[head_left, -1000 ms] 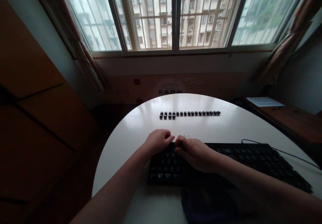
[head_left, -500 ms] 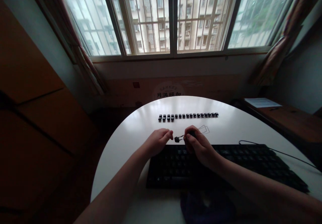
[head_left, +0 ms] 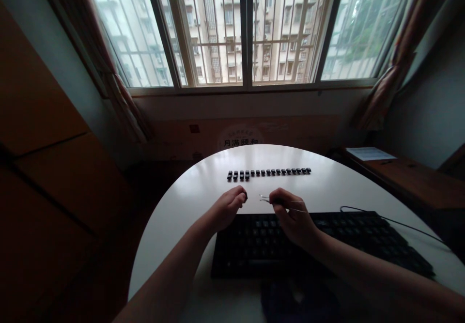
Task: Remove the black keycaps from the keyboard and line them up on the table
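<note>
Nearest, a dark, shadowed bundle (head_left: 298,301) lies below the black keyboard (head_left: 250,245), which stretches across the table (head_left: 170,231) to the right. Over the keyboard's far edge, the right hand (head_left: 293,216) has its fingers closed around a wire tool (head_left: 264,199), whose two thin prongs point left, a little apart and bare; half a second ago a small black keycap (head_left: 246,196) hung at their tips. Now the left hand (head_left: 230,204), to the left of the prongs, pinches that keycap between its fingertips, so the piece appears to have been freed from the tool, and this handover looks finished. The keycap is dark and blocky, but mostly hidden by the fingers; I cannot tell which way up it is. Farther off, a row of loose keycaps (head_left: 273,172) runs left to right, with four more just on the near side of its left end.
</note>
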{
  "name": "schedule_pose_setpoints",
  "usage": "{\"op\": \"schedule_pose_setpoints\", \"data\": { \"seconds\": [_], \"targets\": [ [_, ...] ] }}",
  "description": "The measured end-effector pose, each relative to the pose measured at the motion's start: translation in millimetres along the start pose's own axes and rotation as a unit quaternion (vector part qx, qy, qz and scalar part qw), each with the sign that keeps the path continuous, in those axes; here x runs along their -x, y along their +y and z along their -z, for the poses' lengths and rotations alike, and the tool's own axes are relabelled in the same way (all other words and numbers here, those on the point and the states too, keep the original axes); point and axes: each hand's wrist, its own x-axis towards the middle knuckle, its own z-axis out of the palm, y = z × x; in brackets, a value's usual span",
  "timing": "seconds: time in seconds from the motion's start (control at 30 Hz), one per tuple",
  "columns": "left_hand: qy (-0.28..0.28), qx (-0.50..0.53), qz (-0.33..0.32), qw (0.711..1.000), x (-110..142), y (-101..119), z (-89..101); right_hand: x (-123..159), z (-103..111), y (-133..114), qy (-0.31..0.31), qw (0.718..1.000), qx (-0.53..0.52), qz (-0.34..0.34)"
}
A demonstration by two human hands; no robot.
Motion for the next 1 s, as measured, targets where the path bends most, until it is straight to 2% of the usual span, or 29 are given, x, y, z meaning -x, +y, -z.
{"op": "schedule_pose_setpoints", "data": {
  "seconds": [0.1, 0.2, 0.33, 0.53, 0.67, 0.77, 0.83, 1.0],
  "targets": [
    [0.006, 0.010, -0.005, 1.000, 1.1, 3.4, 1.2, -1.5, 1.5, -0.8, 0.002, 0.998, 0.062, 0.031],
    [-0.015, -0.012, -0.023, 1.000, 4.5, 13.2, 0.5, -2.2, 0.2, -2.9, 0.004, 0.988, 0.132, 0.080],
    [-0.030, -0.004, -0.051, 0.998, 7.4, 19.4, -2.0, -1.2, -3.3, -0.6, -0.007, 0.982, 0.148, 0.119],
    [-0.028, 0.045, -0.082, 0.995, 6.6, 15.9, -6.6, -2.8, -6.3, 6.6, -0.024, 0.971, 0.195, 0.134],
    [-0.025, 0.015, -0.079, 0.996, 7.4, 19.4, -7.8, -4.8, -2.9, 5.1, -0.037, 0.966, 0.218, 0.131],
    [-0.019, -0.023, -0.064, 0.997, 6.7, 19.2, -6.4, -10.7, 1.5, 6.1, -0.066, 0.964, 0.231, 0.114],
    [0.009, -0.051, -0.040, 0.998, 4.9, 15.1, -4.0, -21.1, 4.7, 12.3, -0.081, 0.961, 0.250, 0.084],
    [0.074, -0.141, 0.053, 0.986, -0.7, -3.6, 2.3, -68.4, 9.0, 51.6, -0.141, 0.934, 0.319, -0.077]
  ]
}}
